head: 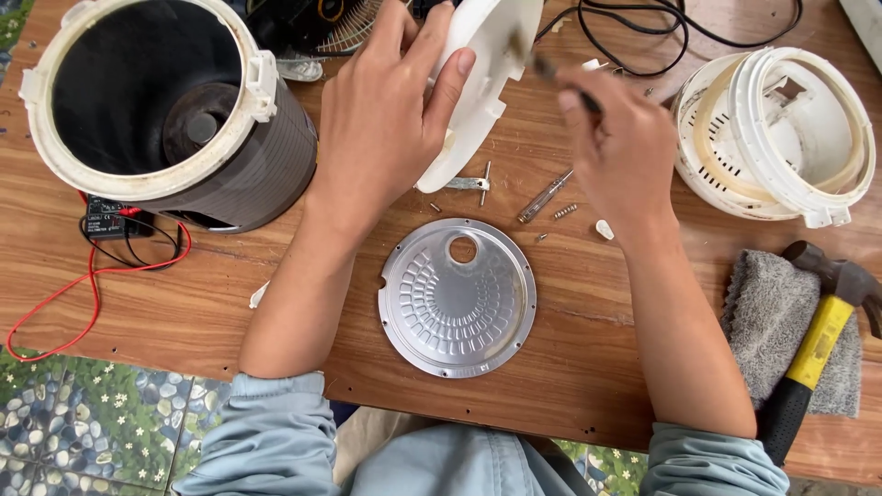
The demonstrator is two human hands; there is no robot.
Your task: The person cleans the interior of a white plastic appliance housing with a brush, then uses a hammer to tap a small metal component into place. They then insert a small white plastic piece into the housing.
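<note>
My left hand (pixel 381 110) grips a white plastic lid part (pixel 482 64), held on edge above the wooden table (pixel 220 294). My right hand (pixel 620 152) holds a thin dark tool (pixel 551 73) whose tip touches the white part near its upper edge. Below my hands a round embossed metal plate (pixel 457 296) with a hole lies flat on the table. A clear-handled screwdriver (pixel 544 197), a small metal bracket (pixel 470 183) and loose screws (pixel 564 211) lie between the plate and my hands.
An open rice cooker body (pixel 170 106) stands at the upper left, with a small circuit board (pixel 110 220) and red and black wires (pixel 87 285) beside it. White plastic rings (pixel 776 138) sit at the upper right. A yellow-handled hammer (pixel 813 354) rests on a grey cloth (pixel 772 321).
</note>
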